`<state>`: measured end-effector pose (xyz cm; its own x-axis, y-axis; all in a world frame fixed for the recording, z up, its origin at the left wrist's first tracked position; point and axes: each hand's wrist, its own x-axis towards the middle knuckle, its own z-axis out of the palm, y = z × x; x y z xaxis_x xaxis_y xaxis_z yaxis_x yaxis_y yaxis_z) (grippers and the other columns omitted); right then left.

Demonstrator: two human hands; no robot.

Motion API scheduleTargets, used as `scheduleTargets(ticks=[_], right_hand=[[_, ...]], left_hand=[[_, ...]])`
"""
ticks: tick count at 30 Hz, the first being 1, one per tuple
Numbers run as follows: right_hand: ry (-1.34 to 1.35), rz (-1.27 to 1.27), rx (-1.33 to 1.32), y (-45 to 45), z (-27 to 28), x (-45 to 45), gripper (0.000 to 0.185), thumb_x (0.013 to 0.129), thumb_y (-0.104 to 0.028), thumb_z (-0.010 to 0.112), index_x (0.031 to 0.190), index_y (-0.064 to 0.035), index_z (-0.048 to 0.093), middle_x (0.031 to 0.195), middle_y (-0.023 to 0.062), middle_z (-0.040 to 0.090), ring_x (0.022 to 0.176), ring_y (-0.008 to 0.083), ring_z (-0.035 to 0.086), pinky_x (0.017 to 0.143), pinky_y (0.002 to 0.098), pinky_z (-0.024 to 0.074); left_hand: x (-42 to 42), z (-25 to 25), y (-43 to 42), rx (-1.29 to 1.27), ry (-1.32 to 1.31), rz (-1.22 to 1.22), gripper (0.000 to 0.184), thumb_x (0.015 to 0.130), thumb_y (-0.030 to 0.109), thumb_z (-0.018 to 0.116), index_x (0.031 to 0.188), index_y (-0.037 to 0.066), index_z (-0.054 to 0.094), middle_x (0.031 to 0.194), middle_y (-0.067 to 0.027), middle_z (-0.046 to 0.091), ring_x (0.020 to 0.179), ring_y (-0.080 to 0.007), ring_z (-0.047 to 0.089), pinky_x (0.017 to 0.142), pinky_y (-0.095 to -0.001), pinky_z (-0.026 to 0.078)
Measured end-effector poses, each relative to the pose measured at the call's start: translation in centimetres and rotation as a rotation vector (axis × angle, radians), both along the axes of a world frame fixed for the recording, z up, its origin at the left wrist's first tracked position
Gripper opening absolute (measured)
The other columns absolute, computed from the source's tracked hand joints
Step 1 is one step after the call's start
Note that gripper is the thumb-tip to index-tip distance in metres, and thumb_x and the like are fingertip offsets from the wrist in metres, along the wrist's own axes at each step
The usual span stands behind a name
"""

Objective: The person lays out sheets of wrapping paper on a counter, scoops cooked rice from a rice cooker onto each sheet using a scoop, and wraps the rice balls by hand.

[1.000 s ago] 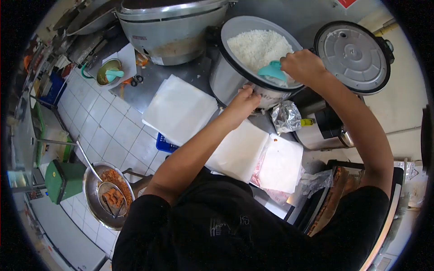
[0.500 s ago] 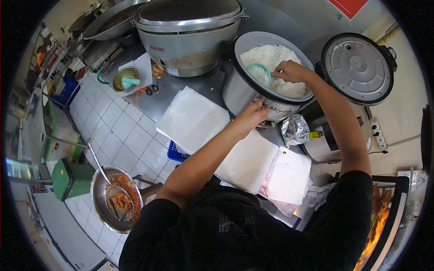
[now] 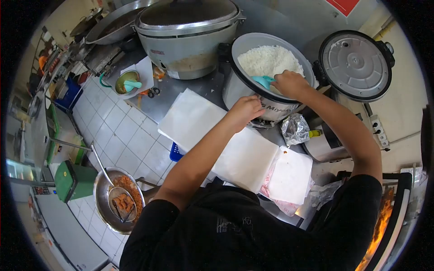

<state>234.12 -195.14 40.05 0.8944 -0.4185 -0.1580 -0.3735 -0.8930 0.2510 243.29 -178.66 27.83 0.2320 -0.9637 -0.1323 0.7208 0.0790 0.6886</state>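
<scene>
An open rice cooker of brushed metal holds white rice heaped toward its far side. My right hand is closed on a teal plastic scoop, which is tilted low in the near part of the pot. Part of the scoop is hidden by the fingers and rim. Against the cooker's front, just below the rim, my left hand has its fingers bent together; whatever they may hold is hidden. Stacked white paper sheets lie below my left wrist, with another paper stack nearer my body.
The cooker's raised lid stands to the right. A larger lidded pot is at the back left. Crumpled foil sits by a second cooker. A steel bowl of fried food and a green bin are lower left.
My right hand has brought the scoop lower and nearer the pot's front, tipping it. My left hand has shifted slightly left along the cooker's side.
</scene>
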Motion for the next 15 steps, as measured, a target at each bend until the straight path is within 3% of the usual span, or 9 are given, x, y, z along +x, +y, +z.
scheduleTargets(ticks=[6,9,13,14,15], right_hand=[[-0.090,-0.041,0.078,-0.9,1.7,-0.6,0.039,0.097,-0.037,0.056,0.102,-0.0010,0.071,0.096,0.0272,0.067,0.096,0.0418,0.067,0.084,0.0496,0.0534],[-0.141,0.008,0.139,-2.3,0.8,-0.3,0.038,0.096,-0.036,0.059,0.102,-0.0012,0.072,0.096,0.0270,0.068,0.097,0.0426,0.066,0.083,0.0495,0.0530],[-0.301,0.174,0.385,-7.1,-3.3,0.3,0.035,0.095,-0.031,0.061,0.104,0.0000,0.073,0.082,0.0251,0.069,0.080,0.0449,0.067,0.078,0.0483,0.0530],[-0.387,0.240,0.378,-7.8,-4.4,0.2,0.038,0.097,-0.034,0.059,0.102,0.0012,0.073,0.069,0.0211,0.067,0.064,0.0377,0.067,0.069,0.0451,0.0534],[-0.364,0.113,0.451,-7.5,-3.3,0.3,0.039,0.098,-0.035,0.058,0.103,0.0006,0.073,0.066,0.0175,0.065,0.059,0.0321,0.064,0.064,0.0416,0.0518]], left_hand=[[1.0,0.2,-0.4,0.011,0.061,-0.036,0.016,0.097,0.008,0.054,0.105,-0.007,0.053,0.113,-0.0131,0.054,0.112,-0.0301,0.058,0.102,-0.0453,0.051],[0.9,1.0,0.0,0.025,-0.013,-0.052,0.017,0.100,0.011,0.048,0.107,-0.004,0.053,0.107,-0.0091,0.055,0.102,-0.0189,0.061,0.101,-0.0370,0.052],[0.6,-0.3,0.3,-0.032,-0.218,-0.093,0.024,0.100,0.013,0.048,0.113,-0.006,0.053,0.118,-0.0100,0.054,0.103,-0.0167,0.061,0.100,-0.0377,0.052],[0.3,-0.8,0.8,-0.028,-0.262,-0.056,0.027,0.100,0.012,0.049,0.118,-0.007,0.054,0.133,-0.0135,0.051,0.102,-0.0186,0.064,0.098,-0.0362,0.052],[0.1,-1.3,1.0,0.016,-0.310,0.013,0.027,0.099,0.011,0.051,0.120,-0.006,0.055,0.127,-0.0120,0.054,0.105,-0.0186,0.063,0.098,-0.0354,0.052]])
